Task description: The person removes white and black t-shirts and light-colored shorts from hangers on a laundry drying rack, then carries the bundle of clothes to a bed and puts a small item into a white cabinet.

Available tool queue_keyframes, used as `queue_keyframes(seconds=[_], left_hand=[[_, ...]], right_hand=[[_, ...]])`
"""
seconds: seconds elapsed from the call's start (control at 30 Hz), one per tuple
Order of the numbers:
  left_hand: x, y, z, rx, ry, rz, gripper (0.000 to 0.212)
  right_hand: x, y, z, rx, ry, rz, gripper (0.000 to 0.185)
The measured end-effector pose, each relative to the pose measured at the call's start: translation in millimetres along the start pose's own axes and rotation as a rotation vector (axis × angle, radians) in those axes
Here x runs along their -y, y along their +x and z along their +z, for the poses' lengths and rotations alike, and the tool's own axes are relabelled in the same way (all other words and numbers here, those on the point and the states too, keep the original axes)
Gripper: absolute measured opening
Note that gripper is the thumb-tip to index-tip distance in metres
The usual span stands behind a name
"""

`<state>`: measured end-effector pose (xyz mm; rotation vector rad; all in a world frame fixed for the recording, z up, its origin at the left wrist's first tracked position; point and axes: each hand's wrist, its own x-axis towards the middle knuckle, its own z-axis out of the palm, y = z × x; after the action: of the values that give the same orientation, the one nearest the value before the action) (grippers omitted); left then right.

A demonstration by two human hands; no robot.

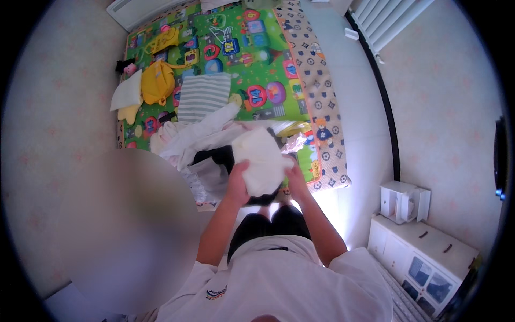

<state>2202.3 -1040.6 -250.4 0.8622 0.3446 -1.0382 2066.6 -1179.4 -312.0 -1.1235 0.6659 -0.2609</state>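
A cream-white folded cloth (259, 163) is held up in front of me between both hands. My left hand (239, 185) grips its lower left side, thumb on top. On the right side, my right hand (296, 180) pinches its edge. Beneath and behind the cloth lies a heap of clothes: a long white garment (201, 131), a black piece (217, 155) and a light piece with a lace edge (207, 177). Shiny pink material (295, 143) sits just beyond my right hand. The exact kind of the cream cloth cannot be told.
A colourful play mat (265, 108) covers the bed. On it lie a striped cloth (205, 94), a yellow backpack (158, 82), a yellow bag (163, 40) and a white hanger (221, 35). A white cabinet (422, 247) stands right; a blurred area hides the lower left.
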Motion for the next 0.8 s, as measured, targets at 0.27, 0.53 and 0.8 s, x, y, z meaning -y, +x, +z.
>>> queue_keyframes(seconds=[0.27, 0.53, 0.8], left_hand=[[-14.9, 4.4, -2.6, 0.023, 0.342, 0.174, 0.061], [-19.3, 6.6, -14.4, 0.007, 0.637, 0.262, 0.054], [-21.6, 3.0, 5.2, -0.052, 0.051, 0.052, 0.052]], right_hand=[[20.3, -0.1, 22.6, -0.105, 0.431, 0.230, 0.042], [66.7, 8.7, 8.0, -0.177, -0.099, -0.086, 0.031], [76.4, 25.0, -0.6, -0.260, -0.751, -0.448, 0.018]])
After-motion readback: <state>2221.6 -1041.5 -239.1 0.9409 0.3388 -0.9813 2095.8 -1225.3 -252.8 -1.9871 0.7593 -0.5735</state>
